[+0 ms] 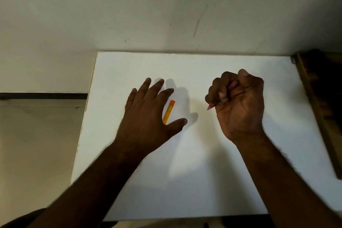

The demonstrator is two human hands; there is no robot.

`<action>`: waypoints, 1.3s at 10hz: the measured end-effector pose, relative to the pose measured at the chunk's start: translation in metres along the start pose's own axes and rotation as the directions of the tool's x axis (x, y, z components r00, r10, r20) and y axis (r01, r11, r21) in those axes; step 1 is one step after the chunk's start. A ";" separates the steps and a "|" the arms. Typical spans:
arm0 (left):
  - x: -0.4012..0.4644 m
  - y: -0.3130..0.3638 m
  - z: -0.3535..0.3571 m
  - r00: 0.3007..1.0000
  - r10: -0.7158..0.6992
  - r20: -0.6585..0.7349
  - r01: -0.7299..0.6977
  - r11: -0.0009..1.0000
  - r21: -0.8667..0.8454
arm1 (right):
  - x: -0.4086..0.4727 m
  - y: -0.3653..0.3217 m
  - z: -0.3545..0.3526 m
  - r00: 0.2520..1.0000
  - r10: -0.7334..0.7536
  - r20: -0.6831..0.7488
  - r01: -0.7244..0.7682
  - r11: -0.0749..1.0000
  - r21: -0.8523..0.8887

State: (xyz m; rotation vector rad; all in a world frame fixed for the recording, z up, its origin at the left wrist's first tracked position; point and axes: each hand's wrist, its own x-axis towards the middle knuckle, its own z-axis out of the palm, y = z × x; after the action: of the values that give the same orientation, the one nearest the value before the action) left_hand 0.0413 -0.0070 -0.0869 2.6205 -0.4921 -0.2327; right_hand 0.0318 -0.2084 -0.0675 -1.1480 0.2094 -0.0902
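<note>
A white table (pixel 185 172) fills the middle of the head view. An orange-yellow crayon (pixel 169 111) lies on it, with its lower end hidden under my left hand (pixel 148 114). That hand hovers palm down over the table with fingers spread and straight. My right hand (pixel 238 105) is curled into a fist around a pink crayon (pixel 210 107). Only the crayon's pointed tip shows below the fist, and a bit of pink shows between the fingers.
A pale wall (pixel 166 15) with a few scuff marks stands right behind the table. A dark wooden piece (pixel 318 107) runs along the table's right edge. The floor (pixel 37 144) lies left of the table.
</note>
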 end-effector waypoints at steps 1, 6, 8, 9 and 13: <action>0.000 0.000 -0.001 1.000 -0.001 -0.001 0.001 1.000 0.004 | 0.000 0.000 0.001 1.000 -0.006 -0.010 0.005 0.999 -0.039; 0.000 0.001 -0.001 1.000 0.001 0.008 -0.001 1.000 -0.003 | 0.000 -0.006 -0.001 0.997 0.059 -0.043 -0.052 0.987 0.152; 0.001 0.002 0.000 1.000 -0.007 0.017 0.007 1.000 0.005 | 0.000 -0.010 -0.001 0.991 0.126 -0.052 -0.108 0.956 0.272; 0.001 0.001 -0.001 1.000 -0.007 0.019 0.007 1.000 0.002 | -0.001 -0.008 -0.003 0.990 0.132 -0.056 -0.112 0.955 0.274; 0.000 0.001 0.000 1.000 -0.011 0.022 0.011 1.000 -0.002 | -0.001 -0.005 -0.008 0.989 0.136 -0.056 -0.107 0.926 0.362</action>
State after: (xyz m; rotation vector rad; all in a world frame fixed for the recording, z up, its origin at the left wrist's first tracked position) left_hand 0.0412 -0.0081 -0.0859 2.6218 -0.4846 -0.2656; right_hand 0.0298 -0.2175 -0.0659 -0.7654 0.3212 -0.0614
